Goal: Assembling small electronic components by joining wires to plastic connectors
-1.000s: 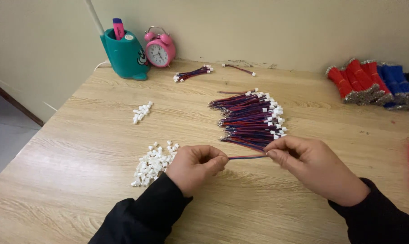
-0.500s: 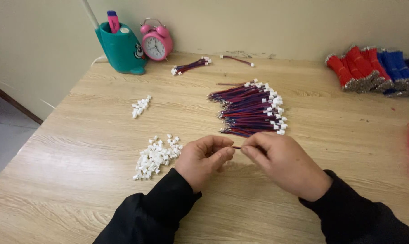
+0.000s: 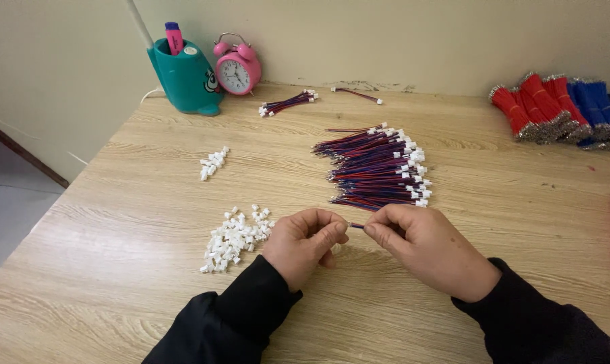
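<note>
Wooden table [image 3: 150,269] against a beige wall. We pinch a short red-and-blue wire [image 3: 356,226] between both hands: left hand [image 3: 305,243] curled, fingertips closed near one end, apparently on a small white piece, though we cannot tell; right hand [image 3: 426,249] gripping the other. Loose white connectors [image 3: 234,236] lie just left for easy reach; finished wire bundle [image 3: 379,168] sits just beyond.

Home piecework desk: wire bundles [image 3: 379,165], alarm clock [image 3: 237,67].

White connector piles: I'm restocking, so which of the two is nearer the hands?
The bigger pile, beside the left hand; the small pile lies farther back.
</note>
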